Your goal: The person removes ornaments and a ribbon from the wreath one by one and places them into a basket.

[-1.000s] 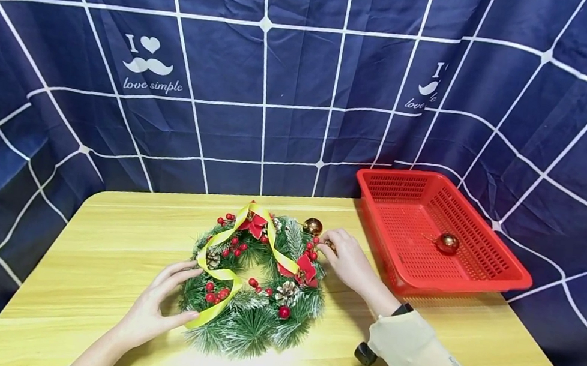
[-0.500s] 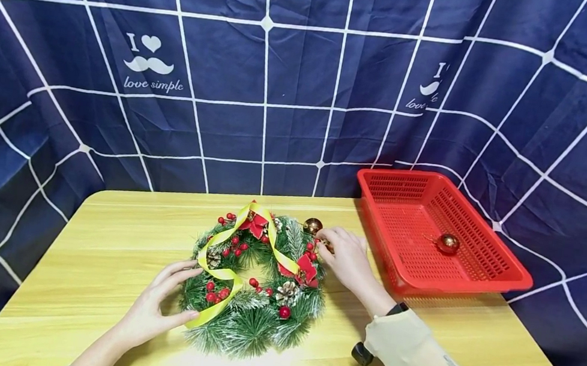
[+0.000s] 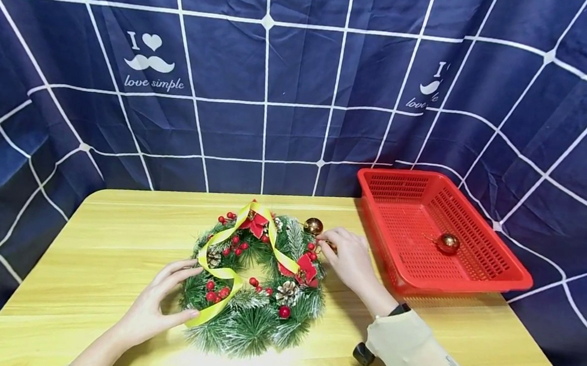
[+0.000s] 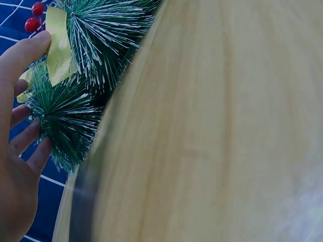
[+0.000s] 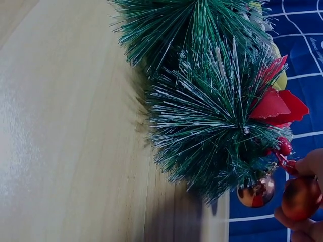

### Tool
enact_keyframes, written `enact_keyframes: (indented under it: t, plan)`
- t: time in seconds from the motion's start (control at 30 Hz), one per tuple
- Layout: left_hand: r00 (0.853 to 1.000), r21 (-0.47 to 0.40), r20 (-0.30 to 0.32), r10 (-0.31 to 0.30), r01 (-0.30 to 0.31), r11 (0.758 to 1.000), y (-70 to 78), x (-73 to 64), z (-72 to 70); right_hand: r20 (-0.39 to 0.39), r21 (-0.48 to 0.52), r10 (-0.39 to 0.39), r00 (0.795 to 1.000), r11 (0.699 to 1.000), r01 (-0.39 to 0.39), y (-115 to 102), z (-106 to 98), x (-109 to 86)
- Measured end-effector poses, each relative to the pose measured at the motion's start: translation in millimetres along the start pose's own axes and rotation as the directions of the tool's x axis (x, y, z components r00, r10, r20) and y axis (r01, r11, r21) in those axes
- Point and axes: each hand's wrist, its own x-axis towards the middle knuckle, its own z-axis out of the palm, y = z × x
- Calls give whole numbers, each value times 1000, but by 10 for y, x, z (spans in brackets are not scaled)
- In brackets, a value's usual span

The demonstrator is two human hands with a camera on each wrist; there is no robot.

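A green Christmas wreath [image 3: 254, 332] with red berries, red flowers and pine cones lies on the table, a yellow ribbon [image 3: 209, 238] draped over it. My left hand [image 3: 155, 303] rests at the wreath's left side, fingers spread, the thumb touching the ribbon's lower end [image 4: 59, 48]. At the upper right edge, my right hand [image 3: 351, 262] pinches a matte copper-coloured bauble [image 5: 301, 198], mostly covered by the fingers in the head view. Beside it a shiny bronze bauble [image 3: 313, 226] sits at the wreath's edge. How the held bauble meets the wreath is hidden.
A red plastic basket [image 3: 390, 260] stands right of the wreath, at the back of the table [image 3: 119, 235]. One shiny bauble [image 3: 448, 243] lies inside it. A dark blue curtain [image 3: 220, 66] with white lines hangs behind and at both sides.
My right hand shifts slightly at the wreath's upper right edge, its fingers staying by the bauble. The left hand and the wreath look unmoved.
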Motion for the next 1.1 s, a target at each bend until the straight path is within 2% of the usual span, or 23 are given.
enact_keyframes:
  t: [0.27,0.57,0.87,1.0,1.1]
  plan:
    - [1000,49,-20,-4,5,999,15,-85,-86,1,60,-21,1000,998,21,-99,74,111]
    - [1000,14,-18,-22,22,1000,-10,-120,-74,50,198,26,998,979,-36,-85,98,144]
    - [1000,-52,23,-4,6,999,10,-18,10,85,111,40,996,993,-49,71,38,53]
    - [1000,-33,5,16,-16,999,2,-4,20,56,125,13,998,992,-20,99,5,68]
    - [1000,-24,0,28,-28,999,-10,21,30,37,149,34,999,988,-39,122,-25,87]
